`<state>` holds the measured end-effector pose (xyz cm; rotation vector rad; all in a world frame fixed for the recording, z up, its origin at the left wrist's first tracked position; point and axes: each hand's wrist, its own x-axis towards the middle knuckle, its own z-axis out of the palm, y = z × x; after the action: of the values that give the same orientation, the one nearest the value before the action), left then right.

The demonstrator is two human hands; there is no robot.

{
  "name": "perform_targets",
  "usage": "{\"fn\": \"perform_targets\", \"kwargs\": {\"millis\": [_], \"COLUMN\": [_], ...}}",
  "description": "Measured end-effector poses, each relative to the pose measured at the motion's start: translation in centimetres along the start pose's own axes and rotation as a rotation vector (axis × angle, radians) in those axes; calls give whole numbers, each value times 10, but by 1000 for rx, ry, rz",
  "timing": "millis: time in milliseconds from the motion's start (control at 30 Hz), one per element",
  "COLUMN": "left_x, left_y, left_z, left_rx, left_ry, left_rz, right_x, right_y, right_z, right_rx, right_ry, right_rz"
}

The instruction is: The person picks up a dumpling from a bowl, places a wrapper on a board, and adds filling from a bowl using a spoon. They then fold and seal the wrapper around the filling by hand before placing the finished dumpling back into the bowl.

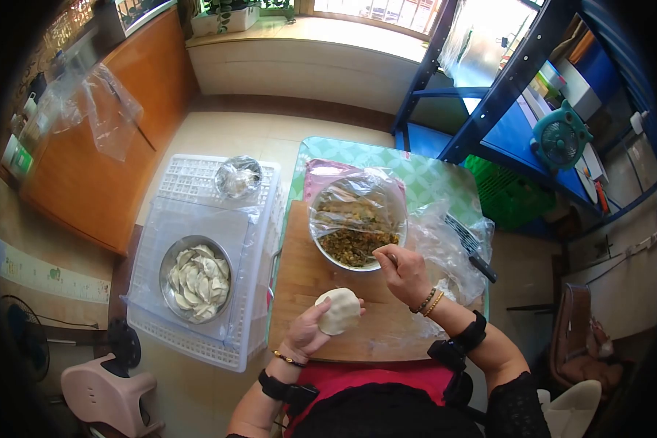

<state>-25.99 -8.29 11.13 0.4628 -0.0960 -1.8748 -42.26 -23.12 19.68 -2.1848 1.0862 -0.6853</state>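
A round, pale dumpling wrapper [339, 312] lies across the palm and fingers of my left hand [310, 330], above the front of the wooden board [299, 292]. At the near right rim of the large bowl of chopped filling [354, 247], my right hand [405, 274] is closed. What its fingers grip, apparently a slim utensil reaching to the filling, is too small to name. Clear plastic film [361, 197] covers the far part of the bowl. To the left, a round metal pan [166, 292] holds several folded dumplings [198, 281].
The pan and a small metal bowl [238, 177] stand on a white plastic crate [259, 321]. Right of the filling, a black-handled knife [482, 266] lies beside crumpled plastic [434, 244]. Blue shelving [482, 120] with a teal fan [562, 139] rises at right; a pink stool [109, 394] is lower left.
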Motion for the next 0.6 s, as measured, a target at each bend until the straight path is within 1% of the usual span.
{"fn": "perform_targets", "kwargs": {"millis": [33, 67, 133, 167, 233, 267, 333, 467, 533, 567, 600], "left_x": [0, 0, -1, -1, -1, 0, 0, -3, -3, -2, -1], "left_y": [0, 1, 1, 0, -1, -1, -2, 0, 2, 2, 2], "left_z": [1, 2, -2, -4, -5, -5, -4, -5, -7, -6, -5], "left_rx": [11, 21, 12, 2, 8, 17, 13, -4, -12, -17, -16], "left_ry": [-4, -8, -2, 2, 4, 6, -1, 3, 15, 26, 24], "left_rz": [1, 1, 5, 9, 6, 5, 0, 16, 16, 16, 12], "right_x": [0, 1, 4, 5, 5, 5, 6, 11, 11, 11, 10], "right_y": [2, 3, 3, 1, -3, 0, 8, 6, -1, 0, 2], "right_z": [1, -1, -10, -13, -19, -18, -14, -29, -38, -39, -39], "right_rx": [1, 2, -70, -70, -191, -192, -331, -272, -237, -221, -223], "right_ry": [23, 22, 10, 9, -135, -133, -302, -286, -167, -164, -161], "right_rz": [-73, -73, -313, -312, -462, -460, -560, -548, -410, -354, -350]}}
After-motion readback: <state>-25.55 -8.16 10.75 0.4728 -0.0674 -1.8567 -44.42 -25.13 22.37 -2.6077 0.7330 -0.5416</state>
